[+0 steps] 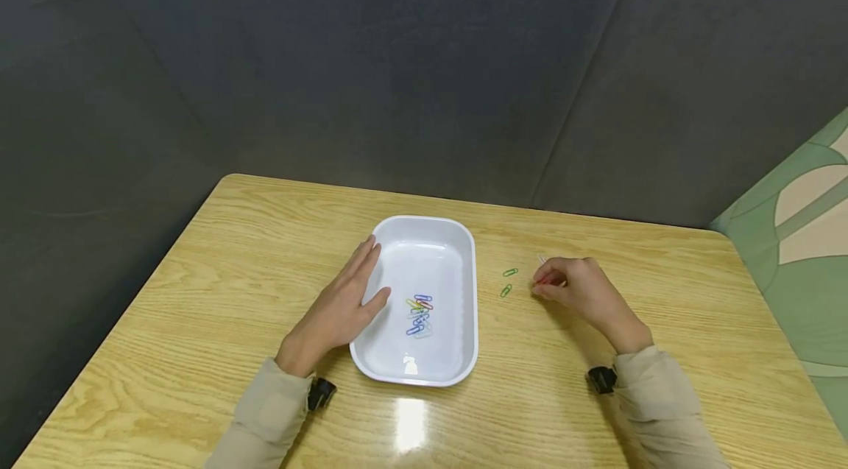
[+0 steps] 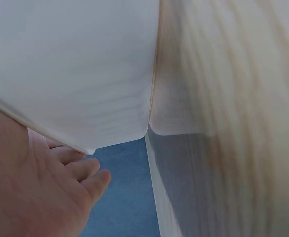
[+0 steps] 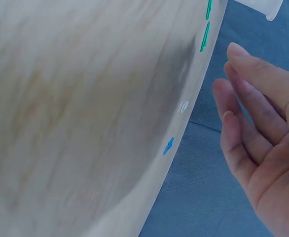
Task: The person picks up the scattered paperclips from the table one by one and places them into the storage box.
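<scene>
A white tray (image 1: 467,292) stands on the table with several coloured paper clips (image 1: 419,316) in a loose pile inside. My left hand (image 1: 341,307) rests along its left rim, fingers extended and thumb over the inside. To the right of the tray, my right hand (image 1: 576,292) pinches a red paper clip (image 1: 544,280) between thumb and fingertips; the right wrist view hides that clip. Two green paper clips (image 1: 508,282) lie between this hand and the tray. A white paper clip (image 3: 184,106) and a blue paper clip (image 3: 168,146) lie on the table near the right hand.
The wooden table (image 1: 232,285) has a rounded far edge, with a dark cloth partition (image 1: 397,86) rising behind it. Green patterned fabric (image 1: 795,270) is at the right. Both wrists wear black straps.
</scene>
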`<state>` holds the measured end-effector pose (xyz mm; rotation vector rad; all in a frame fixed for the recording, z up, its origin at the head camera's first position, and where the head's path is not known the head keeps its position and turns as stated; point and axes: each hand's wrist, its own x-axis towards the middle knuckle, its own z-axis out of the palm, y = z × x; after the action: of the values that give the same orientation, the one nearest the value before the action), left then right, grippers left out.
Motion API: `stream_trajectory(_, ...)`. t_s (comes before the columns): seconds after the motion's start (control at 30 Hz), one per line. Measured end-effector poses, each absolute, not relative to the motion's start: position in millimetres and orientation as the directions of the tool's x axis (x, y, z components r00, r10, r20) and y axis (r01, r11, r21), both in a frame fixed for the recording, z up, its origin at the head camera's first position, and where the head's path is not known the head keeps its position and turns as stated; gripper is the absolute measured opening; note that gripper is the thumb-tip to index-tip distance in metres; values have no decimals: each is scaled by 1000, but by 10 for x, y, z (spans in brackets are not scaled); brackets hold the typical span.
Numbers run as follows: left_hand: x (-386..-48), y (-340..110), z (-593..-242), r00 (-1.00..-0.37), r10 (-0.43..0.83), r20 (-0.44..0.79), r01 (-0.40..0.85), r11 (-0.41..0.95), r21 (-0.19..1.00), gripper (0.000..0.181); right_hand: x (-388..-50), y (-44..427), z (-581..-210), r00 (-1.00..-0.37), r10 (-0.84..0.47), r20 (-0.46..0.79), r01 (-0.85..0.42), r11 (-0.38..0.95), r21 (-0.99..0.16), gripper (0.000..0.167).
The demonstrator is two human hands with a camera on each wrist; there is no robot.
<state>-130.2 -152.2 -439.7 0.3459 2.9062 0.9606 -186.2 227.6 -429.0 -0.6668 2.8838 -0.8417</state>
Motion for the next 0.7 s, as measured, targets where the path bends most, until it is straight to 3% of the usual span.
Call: stream_trajectory(0.7, -1298, -1521, -4394, -972, 235, 18, 200, 782, 590, 73, -1752, 2186, -4166, -891, -428, 152, -442, 739, -508, 11)
